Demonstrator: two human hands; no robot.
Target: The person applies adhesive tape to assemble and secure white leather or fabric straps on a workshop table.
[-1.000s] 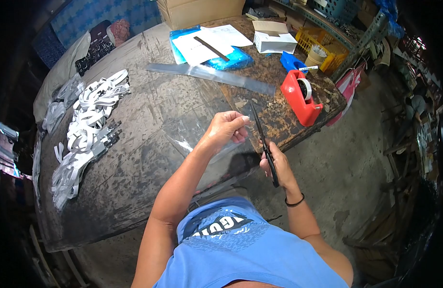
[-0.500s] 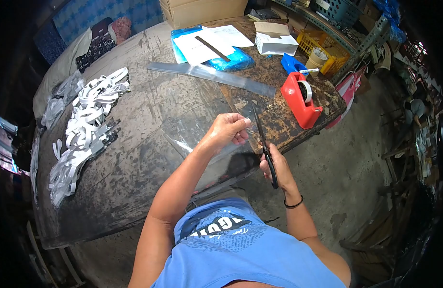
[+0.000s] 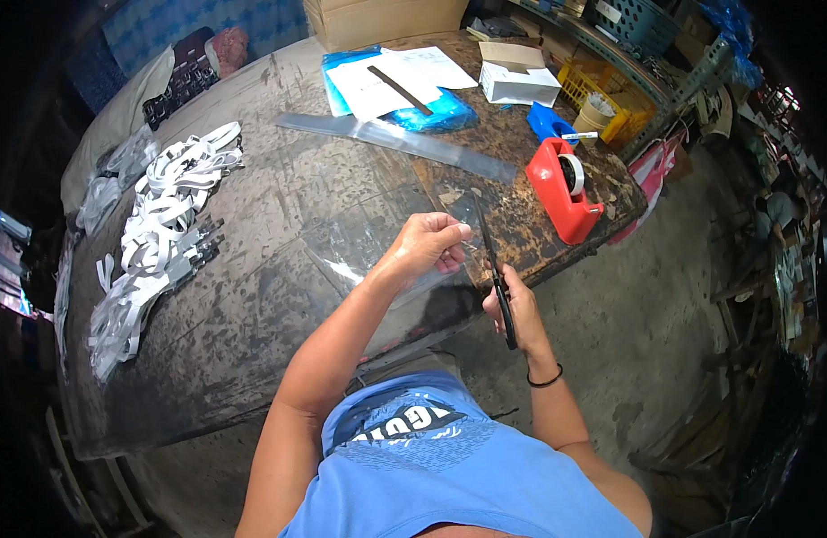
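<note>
Black scissors point(image 3: 497, 285) are in my right hand point(image 3: 518, 309), its fingers wrapped round the handles and the blades pointing up and away over the table edge. My left hand point(image 3: 431, 244) is closed in a pinch beside the blades. Something small and clear shows at its fingertips, too small to make out. Under and left of this hand, a clear plastic sheet point(image 3: 342, 255) lies on the dark worn table point(image 3: 243, 332). A long clear plastic strip point(image 3: 395, 143) lies farther back.
White straps point(image 3: 167, 215) are heaped at the left. A red tape dispenser point(image 3: 561, 193) stands near the right edge, with a white box point(image 3: 519, 82) behind it. Papers point(image 3: 382, 85) lie on blue plastic at the back. A person point(image 3: 776, 215) is at the far right.
The view has shifted slightly. Both hands keep nearly the same pose, and the scissors have barely moved.
</note>
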